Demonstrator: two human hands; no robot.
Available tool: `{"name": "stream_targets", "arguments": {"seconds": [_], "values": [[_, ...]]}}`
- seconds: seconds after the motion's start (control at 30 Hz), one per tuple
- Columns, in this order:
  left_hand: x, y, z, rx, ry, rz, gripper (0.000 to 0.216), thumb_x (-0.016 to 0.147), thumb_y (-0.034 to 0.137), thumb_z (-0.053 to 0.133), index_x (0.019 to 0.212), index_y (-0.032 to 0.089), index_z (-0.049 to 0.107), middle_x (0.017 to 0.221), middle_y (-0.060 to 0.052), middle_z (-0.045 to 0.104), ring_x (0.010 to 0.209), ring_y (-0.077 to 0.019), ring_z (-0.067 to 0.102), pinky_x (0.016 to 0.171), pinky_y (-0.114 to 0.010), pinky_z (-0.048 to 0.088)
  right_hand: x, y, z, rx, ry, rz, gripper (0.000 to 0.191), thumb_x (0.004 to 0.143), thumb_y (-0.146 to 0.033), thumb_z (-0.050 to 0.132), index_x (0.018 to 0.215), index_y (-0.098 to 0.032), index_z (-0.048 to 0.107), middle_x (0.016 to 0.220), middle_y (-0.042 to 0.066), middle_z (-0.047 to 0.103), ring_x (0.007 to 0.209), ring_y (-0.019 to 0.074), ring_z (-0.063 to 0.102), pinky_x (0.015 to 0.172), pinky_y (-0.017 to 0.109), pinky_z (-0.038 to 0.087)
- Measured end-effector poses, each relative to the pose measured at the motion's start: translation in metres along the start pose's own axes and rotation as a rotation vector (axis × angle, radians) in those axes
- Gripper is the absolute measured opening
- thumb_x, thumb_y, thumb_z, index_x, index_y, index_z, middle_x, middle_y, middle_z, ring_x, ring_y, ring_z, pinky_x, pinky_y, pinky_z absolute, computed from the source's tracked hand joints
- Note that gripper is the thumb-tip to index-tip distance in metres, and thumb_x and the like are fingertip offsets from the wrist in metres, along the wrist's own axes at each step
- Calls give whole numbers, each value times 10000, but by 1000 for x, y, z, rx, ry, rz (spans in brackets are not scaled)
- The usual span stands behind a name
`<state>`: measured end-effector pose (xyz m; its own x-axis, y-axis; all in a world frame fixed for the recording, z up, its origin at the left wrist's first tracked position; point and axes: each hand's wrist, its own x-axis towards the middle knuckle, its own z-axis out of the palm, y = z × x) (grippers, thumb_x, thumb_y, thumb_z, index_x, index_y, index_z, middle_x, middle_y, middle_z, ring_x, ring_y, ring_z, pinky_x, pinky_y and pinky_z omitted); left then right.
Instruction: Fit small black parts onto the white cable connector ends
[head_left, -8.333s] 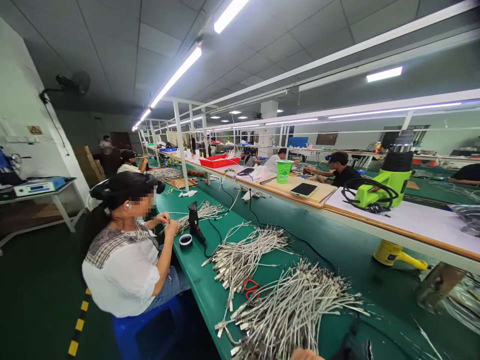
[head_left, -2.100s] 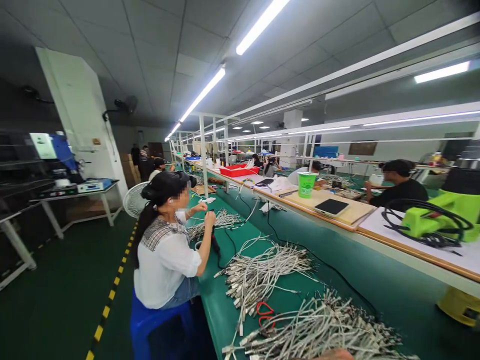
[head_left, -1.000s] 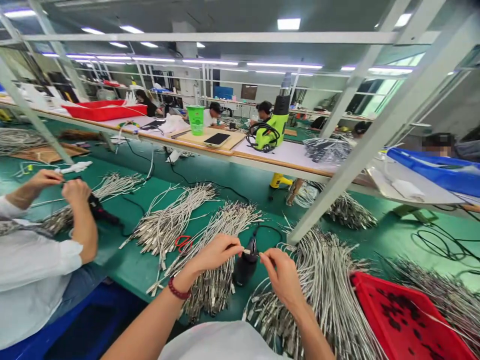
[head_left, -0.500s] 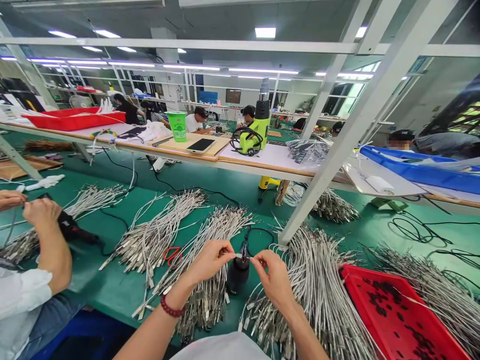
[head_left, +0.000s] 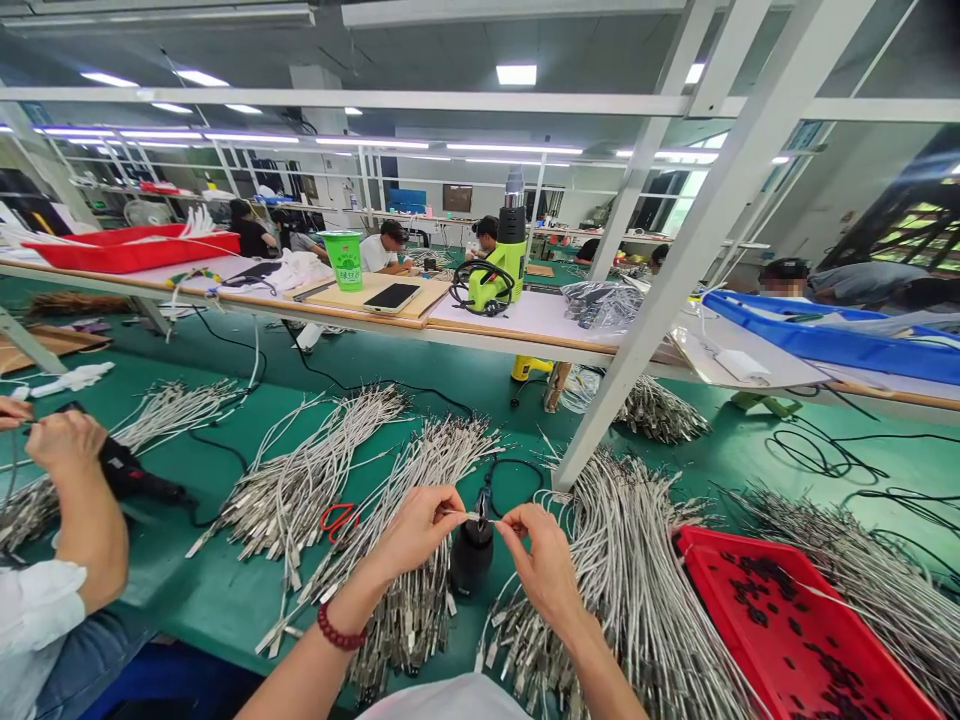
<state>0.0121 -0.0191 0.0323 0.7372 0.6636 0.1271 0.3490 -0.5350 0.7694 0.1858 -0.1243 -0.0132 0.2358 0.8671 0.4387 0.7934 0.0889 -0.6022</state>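
Observation:
My left hand [head_left: 421,525], with a dark red bead bracelet on its wrist, is closed in a pinch. Facing it, my right hand [head_left: 541,552] also pinches with thumb and forefinger. A thin pale cable [head_left: 472,517] stretches between the two sets of fingertips; its finer details are too small to make out. Right behind and below it stands a black bottle-shaped device [head_left: 471,562] with a dark metal top and a black cord. Bundles of grey-white cables with metal plug ends flank it, one on the left [head_left: 409,590] and a larger one on the right [head_left: 626,580].
A red tray [head_left: 806,620] of small black parts lies at right. Red-handled scissors [head_left: 339,520] rest among the left bundles. A slanted white post [head_left: 637,340] meets the bench. A shelf ahead carries a green heat gun [head_left: 499,265]. At left, a co-worker's arm [head_left: 90,510] reaches in.
My two hands stay pinched at the cable above the black device, with only a slight shift. The whole view has moved a little, so the surroundings sit slightly further left.

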Motion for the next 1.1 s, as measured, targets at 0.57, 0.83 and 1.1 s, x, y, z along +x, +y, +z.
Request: {"name": "stream_targets", "arguments": {"seconds": [0.57,0.83,1.1], "values": [[-3,-2,-5,34,-32,9,234,895,387,489,845,187,601,609,64,447,568,-110,370,553,-209,257,-2,-7,2,-131,-19,-3,370,977,-371,361,669,-206,483,631,-8,527,612,166,476,644,282,304],[0,-6,-5,92,-60,37,293,916,358,448,727,177,579,554,68,369,552,-109,335,539,-224,211,-1,-10,-1,-140,-71,19,358,988,-328,358,681,-203,493,662,-6,560,657,170,505,678,284,301],[-1,-1,-6,142,-62,40,402,948,385,378,643,176,538,529,64,366,535,-109,341,543,-223,218,1,-8,0,-167,-59,13,367,989,-320,359,657,-203,465,638,-12,537,640,163,486,652,276,290]]}}
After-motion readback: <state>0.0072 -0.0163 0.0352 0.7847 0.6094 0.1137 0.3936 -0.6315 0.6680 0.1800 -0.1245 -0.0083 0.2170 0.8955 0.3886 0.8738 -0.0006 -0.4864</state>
